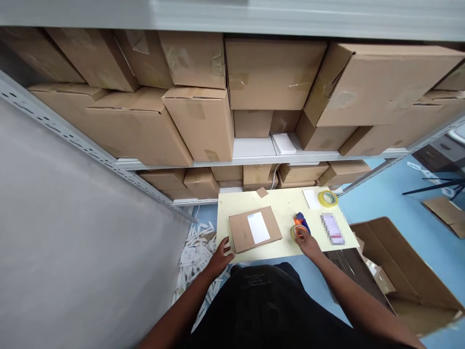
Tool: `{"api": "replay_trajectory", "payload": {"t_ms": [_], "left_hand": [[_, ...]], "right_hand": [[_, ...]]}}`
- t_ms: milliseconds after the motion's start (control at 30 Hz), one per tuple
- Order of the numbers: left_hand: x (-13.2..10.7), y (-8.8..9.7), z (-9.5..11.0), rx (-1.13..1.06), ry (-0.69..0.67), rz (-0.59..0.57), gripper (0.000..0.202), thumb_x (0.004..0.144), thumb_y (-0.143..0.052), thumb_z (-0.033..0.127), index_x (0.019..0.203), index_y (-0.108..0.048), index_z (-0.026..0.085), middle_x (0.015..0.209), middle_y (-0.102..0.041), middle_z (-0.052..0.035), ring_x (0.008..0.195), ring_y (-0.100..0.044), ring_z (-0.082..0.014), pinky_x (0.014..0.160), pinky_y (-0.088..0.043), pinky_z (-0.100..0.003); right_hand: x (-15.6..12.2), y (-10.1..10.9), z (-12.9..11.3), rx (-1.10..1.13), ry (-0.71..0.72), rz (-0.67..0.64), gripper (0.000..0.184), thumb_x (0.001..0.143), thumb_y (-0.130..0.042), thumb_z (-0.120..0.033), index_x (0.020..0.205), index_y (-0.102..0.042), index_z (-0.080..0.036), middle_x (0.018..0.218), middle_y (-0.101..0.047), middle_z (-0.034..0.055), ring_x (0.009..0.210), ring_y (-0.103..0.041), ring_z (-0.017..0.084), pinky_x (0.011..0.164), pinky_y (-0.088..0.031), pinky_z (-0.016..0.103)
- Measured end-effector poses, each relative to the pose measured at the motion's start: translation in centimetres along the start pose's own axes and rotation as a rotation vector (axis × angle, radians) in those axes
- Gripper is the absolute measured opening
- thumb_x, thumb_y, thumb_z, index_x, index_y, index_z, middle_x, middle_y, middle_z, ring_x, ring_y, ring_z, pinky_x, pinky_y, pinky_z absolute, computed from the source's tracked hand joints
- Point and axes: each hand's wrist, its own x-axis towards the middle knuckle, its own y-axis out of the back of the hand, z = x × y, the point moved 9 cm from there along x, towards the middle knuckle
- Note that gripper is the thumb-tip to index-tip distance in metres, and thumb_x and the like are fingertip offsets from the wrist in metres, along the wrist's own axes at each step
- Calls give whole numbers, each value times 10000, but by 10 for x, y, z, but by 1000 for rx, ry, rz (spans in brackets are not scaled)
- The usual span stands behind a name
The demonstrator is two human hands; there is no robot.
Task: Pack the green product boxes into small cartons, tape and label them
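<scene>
A flat cardboard box (240, 232) with a white label (258, 228) on its top lies on the pale yellow table (290, 196). My left hand (220, 258) is at the box's near left corner, fingers apart and holding nothing. To the right of the box, my right hand (308, 243) has its fingers closed on an orange and blue tape dispenser (298, 221) with a roll of tape in it. The fingers hide part of the dispenser, which is on or just above the tabletop.
A yellow tape roll (328, 198) lies on white paper (311, 199) at the back right, near a blurred-out item (332, 229). Shelves of cardboard boxes (276, 72) stand behind the table. Paper strips (194, 257) litter the floor at left; an open carton (403, 261) stands at right.
</scene>
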Motion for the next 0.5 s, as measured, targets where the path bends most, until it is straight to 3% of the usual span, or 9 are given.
{"api": "replay_trajectory", "payload": {"t_ms": [100, 200, 333, 500], "left_hand": [[7, -20, -11, -123, 10, -104, 988, 709, -787, 440, 1548, -322, 205, 1653, -313, -220, 1370, -541, -356, 1098, -471, -491], [9, -33, -9, -184, -21, -107, 935, 748, -742, 438, 1549, -322, 202, 1620, -386, -204, 1332, -578, -332, 1117, -451, -497], [3, -34, 2, -129, -24, -55, 870, 770, -694, 451, 1534, -381, 176, 1542, -500, -179, 1256, -620, -305, 1079, -479, -460], [-6, -16, 40, -23, -83, 65, 687, 834, -611, 472, 1446, -523, 173, 1298, -666, -122, 979, -669, -233, 920, -541, -399]], "right_hand": [[-26, -49, -36, 182, 50, -217, 688, 767, -595, -250, 1451, -524, -250, 1368, -656, 72, 1149, -673, 228, 922, -531, 319], [-30, -72, -66, 281, 57, -310, 728, 715, -563, -191, 1437, -517, -273, 1335, -664, 45, 1198, -644, 233, 940, -513, 328], [-19, -56, -85, 220, 89, -287, 509, 707, -550, -190, 1207, -634, -236, 1119, -723, 42, 1059, -664, 241, 914, -492, 330], [-14, -22, -97, 249, 167, -269, 243, 743, -543, -257, 959, -648, -220, 881, -685, 16, 862, -649, 215, 780, -483, 292]]}}
